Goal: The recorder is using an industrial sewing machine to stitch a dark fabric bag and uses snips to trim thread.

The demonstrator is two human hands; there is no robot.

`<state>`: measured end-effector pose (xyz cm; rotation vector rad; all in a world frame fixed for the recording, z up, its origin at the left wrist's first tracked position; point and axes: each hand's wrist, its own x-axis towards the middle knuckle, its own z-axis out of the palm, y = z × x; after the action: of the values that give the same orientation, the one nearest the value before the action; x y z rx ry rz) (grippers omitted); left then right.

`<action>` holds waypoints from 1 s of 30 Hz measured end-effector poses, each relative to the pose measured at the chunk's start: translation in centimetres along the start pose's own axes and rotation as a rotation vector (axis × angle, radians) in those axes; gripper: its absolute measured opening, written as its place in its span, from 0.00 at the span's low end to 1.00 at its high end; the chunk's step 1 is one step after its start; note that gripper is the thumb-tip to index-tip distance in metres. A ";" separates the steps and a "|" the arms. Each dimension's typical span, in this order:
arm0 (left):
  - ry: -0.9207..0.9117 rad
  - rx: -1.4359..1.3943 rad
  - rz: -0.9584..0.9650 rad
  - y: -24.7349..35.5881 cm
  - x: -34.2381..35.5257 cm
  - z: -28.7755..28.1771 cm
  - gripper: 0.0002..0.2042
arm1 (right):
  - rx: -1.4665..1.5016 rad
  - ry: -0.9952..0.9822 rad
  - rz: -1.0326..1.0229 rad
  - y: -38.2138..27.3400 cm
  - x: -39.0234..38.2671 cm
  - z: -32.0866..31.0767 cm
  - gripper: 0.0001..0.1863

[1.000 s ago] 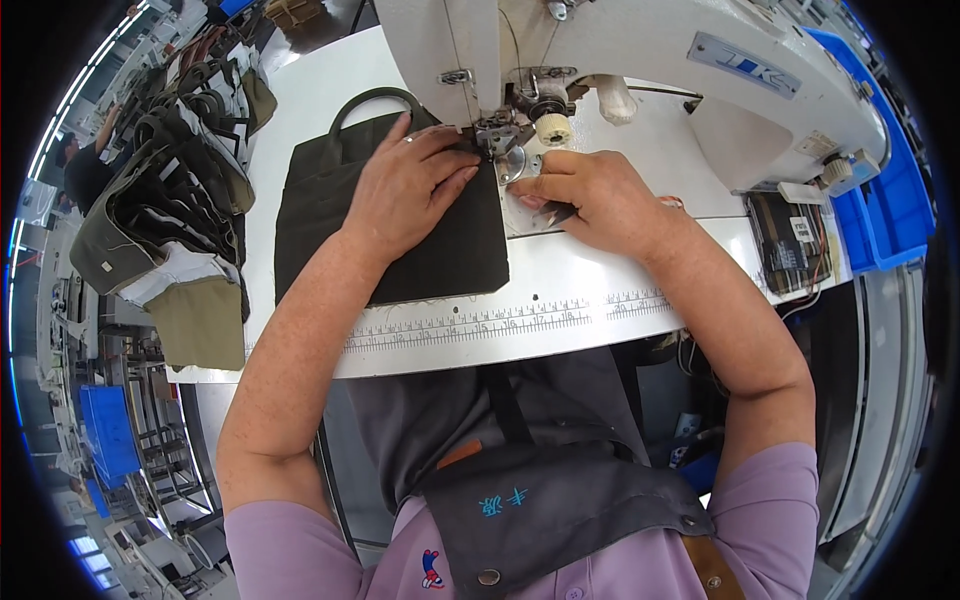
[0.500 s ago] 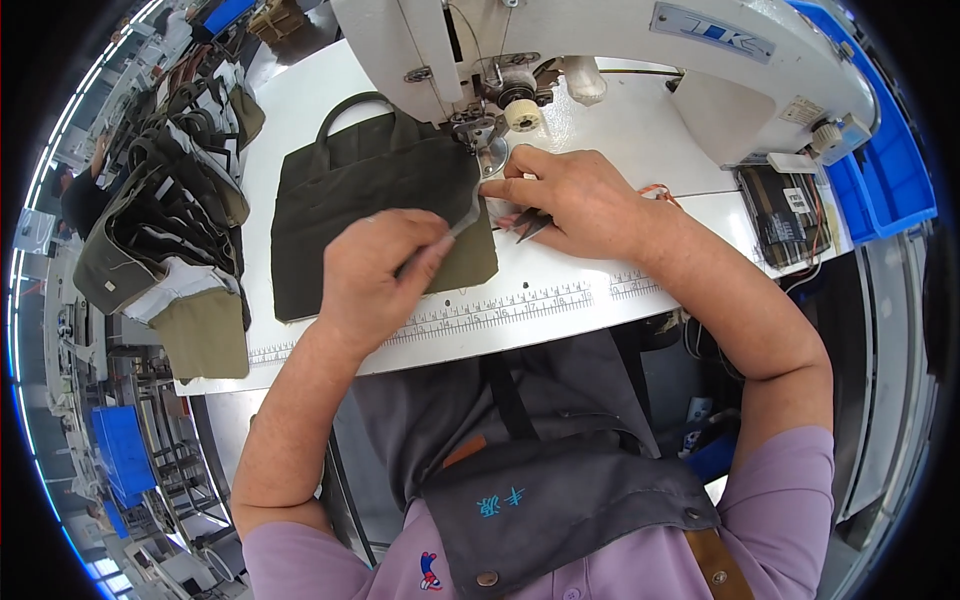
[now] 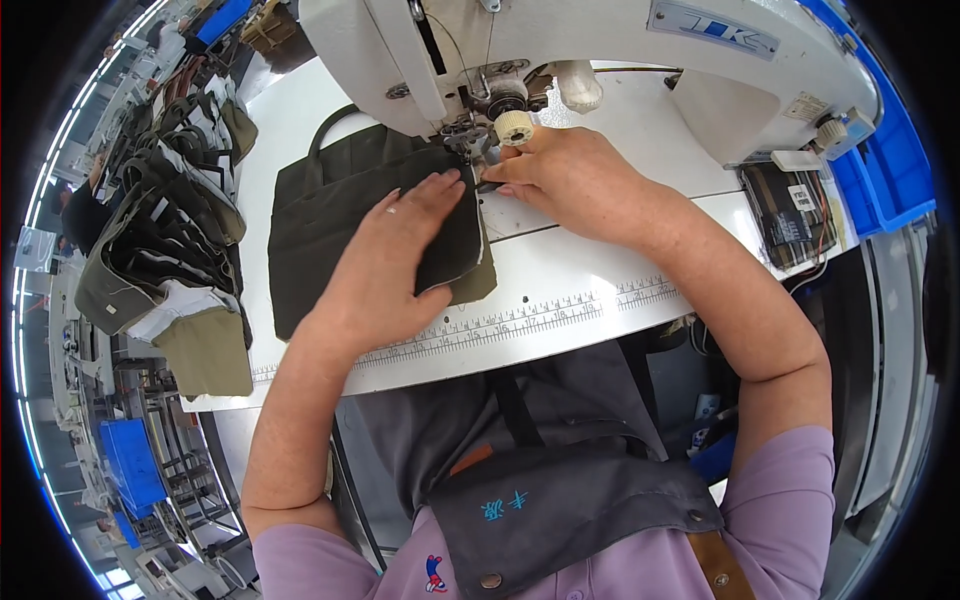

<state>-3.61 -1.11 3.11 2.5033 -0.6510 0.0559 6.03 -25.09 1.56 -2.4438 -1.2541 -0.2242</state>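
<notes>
A dark olive fabric bag piece [image 3: 340, 240] with a looped handle lies under the sewing machine's presser foot [image 3: 465, 140]. My left hand [image 3: 390, 270] rests on it with fingers stretched toward the needle and thumb out near the right edge, where lighter olive cloth shows beneath. My right hand [image 3: 575, 185] is closed beside the needle, fingertips at the cloth's edge and below a cream knob [image 3: 513, 126]; a small dark item shows at the fingers, mostly hidden, too little to name.
At the left lies a pile of olive bag pieces [image 3: 165, 230]; a co-worker [image 3: 78, 210] in dark clothing is behind it. A blue plastic tray [image 3: 880, 190] and dark packets [image 3: 790, 220] are at the right. The white table's front edge [image 3: 430, 375] crosses before me.
My left hand has gone from gripping the flap's edge to lying spread on it. My right hand has moved up toward the needle; the dark snips it held are now mostly hidden.
</notes>
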 end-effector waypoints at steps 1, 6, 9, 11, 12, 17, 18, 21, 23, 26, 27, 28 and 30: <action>-0.008 0.079 0.005 0.0 0.1 0.9 0.28 | -0.007 -0.002 0.007 -0.3 0.2 0.0 0.11; -0.032 -0.451 -0.140 -1.7 0.3 0.7 0.27 | -0.031 0.049 0.002 -0.6 0.5 -0.3 0.09; -0.016 -0.497 -0.134 -2.0 0.2 0.9 0.30 | -0.064 0.123 -0.034 -0.6 0.7 -1.0 0.09; -0.012 -0.500 -0.145 -1.7 0.3 0.9 0.31 | -0.081 0.110 0.019 -0.6 0.6 -1.5 0.09; -0.006 -0.530 -0.157 -1.7 0.2 0.9 0.31 | -0.082 0.111 0.016 -0.6 0.6 -1.3 0.09; -0.001 -0.501 -0.162 -1.6 0.3 1.0 0.30 | -0.109 0.079 -0.041 -0.4 0.7 0.9 0.13; 0.003 -0.446 -0.141 -1.5 0.4 1.1 0.30 | -0.111 0.079 -0.038 -0.4 0.8 1.1 0.13; 0.015 -0.375 -0.123 -1.5 0.3 1.1 0.30 | -0.292 0.102 -0.116 -0.6 0.9 1.3 0.14; 0.022 -0.359 -0.125 -1.6 0.1 1.2 0.30 | -0.356 0.042 -0.118 -1.2 0.9 0.5 0.16; 0.011 -0.344 -0.125 -1.5 0.1 1.1 0.31 | -0.381 -0.021 -0.090 -1.4 0.9 0.2 0.16; 0.014 -0.325 -0.130 -1.1 0.1 1.1 0.31 | -0.381 -0.019 -0.088 -1.5 0.9 0.0 0.16; 0.018 -0.307 -0.135 -0.9 0.0 1.1 0.31 | -0.394 -0.020 -0.099 -1.6 0.9 -0.1 0.17; -0.004 -0.264 -0.125 -1.0 -0.1 1.0 0.30 | -0.407 -0.020 -0.110 -1.7 0.8 -0.1 0.17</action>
<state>-3.31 -0.86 1.79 2.2831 -0.4689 -0.0761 5.19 -23.62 2.39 -2.7166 -1.4739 -0.5333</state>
